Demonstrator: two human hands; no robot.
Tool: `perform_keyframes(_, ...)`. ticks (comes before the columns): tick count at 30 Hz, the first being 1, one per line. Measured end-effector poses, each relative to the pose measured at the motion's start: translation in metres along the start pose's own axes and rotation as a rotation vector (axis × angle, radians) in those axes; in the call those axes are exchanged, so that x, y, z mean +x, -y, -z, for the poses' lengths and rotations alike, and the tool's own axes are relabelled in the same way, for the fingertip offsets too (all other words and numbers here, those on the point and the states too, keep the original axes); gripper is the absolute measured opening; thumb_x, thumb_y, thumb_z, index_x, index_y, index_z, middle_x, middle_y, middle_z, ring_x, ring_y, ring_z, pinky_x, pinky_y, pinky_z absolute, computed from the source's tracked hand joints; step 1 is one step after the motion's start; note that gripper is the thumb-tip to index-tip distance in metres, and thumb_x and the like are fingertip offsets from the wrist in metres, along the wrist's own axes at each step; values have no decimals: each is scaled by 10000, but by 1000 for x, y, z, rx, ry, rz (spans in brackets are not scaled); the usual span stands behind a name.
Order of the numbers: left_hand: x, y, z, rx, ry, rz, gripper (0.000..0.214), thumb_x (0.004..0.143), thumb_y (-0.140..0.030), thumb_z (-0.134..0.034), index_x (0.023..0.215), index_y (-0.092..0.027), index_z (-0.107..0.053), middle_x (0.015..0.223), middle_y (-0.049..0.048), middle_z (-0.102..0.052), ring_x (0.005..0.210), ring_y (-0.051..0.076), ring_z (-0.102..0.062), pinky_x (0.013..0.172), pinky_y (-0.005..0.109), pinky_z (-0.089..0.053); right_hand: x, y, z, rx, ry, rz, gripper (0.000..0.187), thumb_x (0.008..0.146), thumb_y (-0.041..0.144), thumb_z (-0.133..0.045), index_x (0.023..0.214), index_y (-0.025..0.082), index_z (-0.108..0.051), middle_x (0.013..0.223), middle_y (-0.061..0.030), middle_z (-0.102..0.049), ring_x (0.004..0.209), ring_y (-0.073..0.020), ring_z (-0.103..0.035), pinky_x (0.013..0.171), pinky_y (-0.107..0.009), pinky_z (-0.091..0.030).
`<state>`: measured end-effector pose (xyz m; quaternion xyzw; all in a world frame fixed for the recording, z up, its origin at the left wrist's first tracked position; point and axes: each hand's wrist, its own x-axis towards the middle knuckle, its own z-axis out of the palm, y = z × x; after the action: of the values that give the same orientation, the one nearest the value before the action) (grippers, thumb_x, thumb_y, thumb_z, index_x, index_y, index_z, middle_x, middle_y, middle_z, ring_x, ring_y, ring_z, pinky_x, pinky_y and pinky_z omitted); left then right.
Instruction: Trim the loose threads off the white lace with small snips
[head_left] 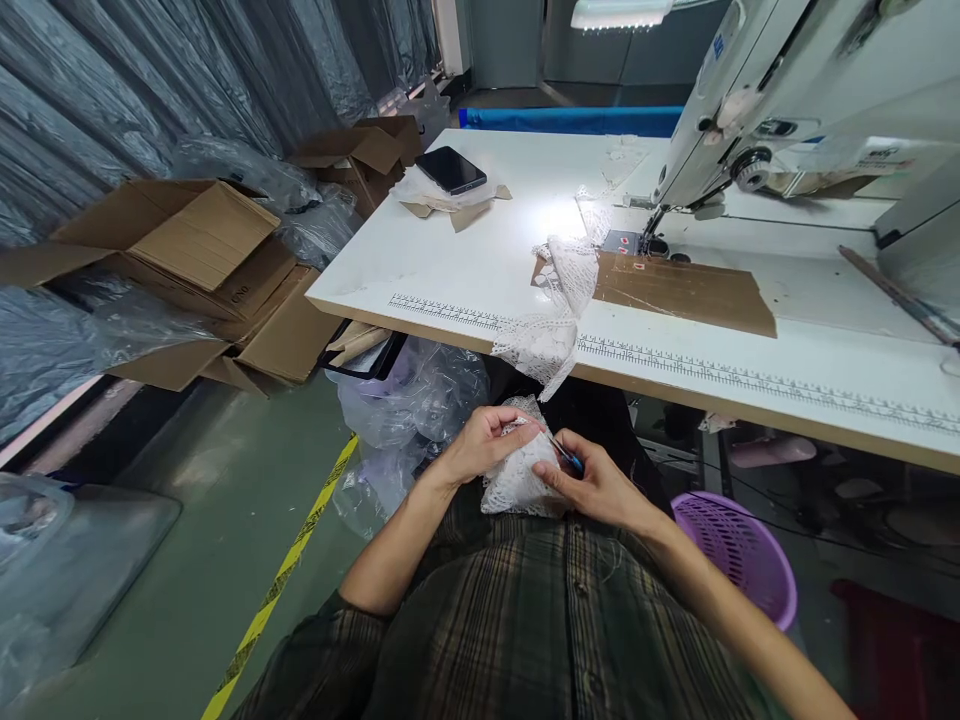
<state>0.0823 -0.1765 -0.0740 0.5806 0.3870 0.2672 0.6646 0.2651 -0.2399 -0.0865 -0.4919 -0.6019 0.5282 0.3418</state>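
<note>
A piece of white lace (517,480) lies in my lap, below the table edge. My left hand (484,443) is closed, pinching the top of this lace. My right hand (592,482) is closed round a small blue-handled tool (568,458), its thin tip pointing at the lace near my left fingers. A longer strip of white lace (555,300) runs from the sewing machine (795,100) across the white table (465,260) and hangs over its front edge, just above my hands.
A brown cardboard sheet (682,290) lies by the machine's needle. A dark phone (451,169) rests at the table's far left. Open cardboard boxes (187,270) and clear plastic bags (405,400) stand on the floor to the left. A purple basket (739,550) sits at my right.
</note>
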Motion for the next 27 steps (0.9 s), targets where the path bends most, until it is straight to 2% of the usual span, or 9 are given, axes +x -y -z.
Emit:
perform_keyframes(3,6,15,5,196,-86,-83,440,808,-461,-671,1105,-137,-691,1109,129,-698,1021,252,-648,898,371,-507,-7,-9,3,-36,-42,-32,294,867,448,-602,779,190,-491,706,30,-497,620,-110,-442,561,-229,-393)
perform_keyframes(5,9,28,10,377,-129,-114,652,717,-470,-754,1271,-161,-602,1332,158,-580,1245,310,-530,1037,442,-431,-10,-15,7,-135,-107,-69,269,851,440,-616,817,192,-516,729,18,-552,604,-114,-457,550,-236,-389)
perform_keyframes(8,12,46,18,577,-165,-30,929,585,-504,-833,1375,-156,-492,1461,190,-439,1384,376,-360,1118,527,-329,-12,-23,15,-250,-193,-103,248,858,443,-589,858,199,-540,720,15,-592,554,-115,-455,515,-241,-373)
perform_keyframes(12,13,60,16,581,-100,11,726,658,-483,-786,1272,-168,-560,1308,151,-576,1254,334,-510,1069,504,-397,-9,-31,18,-244,-239,-111,253,887,439,-527,872,192,-580,647,22,-570,541,-128,-474,499,-239,-378)
perform_keyframes(17,8,63,0,676,-214,-75,625,654,-357,-782,1204,-159,-561,1318,153,-563,1264,331,-501,1072,490,-389,-3,-33,19,-194,-296,-106,275,887,441,-523,857,178,-597,677,4,-587,590,-140,-506,537,-245,-407)
perform_keyframes(20,4,62,-10,711,-161,-66,354,677,-276,-745,997,-199,-613,1062,86,-680,1079,291,-613,994,454,-447,-2,-31,21,-177,-315,-93,275,891,441,-529,856,177,-596,699,-3,-594,612,-142,-518,565,-250,-418)
perform_keyframes(22,-1,58,-14,683,-137,-20,274,661,-271,-749,886,-206,-608,868,40,-690,900,252,-651,902,412,-492,-2,-29,24,-155,-336,-76,276,892,444,-538,857,176,-595,728,-13,-612,643,-149,-547,594,-255,-436)
perform_keyframes(25,-11,43,-6,484,-225,-6,329,650,-326,-764,909,-192,-612,835,25,-695,810,209,-651,811,349,-524,-3,-25,27,-111,-358,-58,277,900,454,-543,866,183,-590,749,-17,-625,679,-158,-575,621,-258,-458)
perform_keyframes(27,-19,23,12,304,-284,-42,444,649,-384,-777,1003,-169,-619,921,60,-713,842,214,-660,788,333,-538,-5,-22,30,-98,-359,-51,272,911,456,-536,860,192,-580,732,-12,-606,658,-156,-556,599,-258,-452)
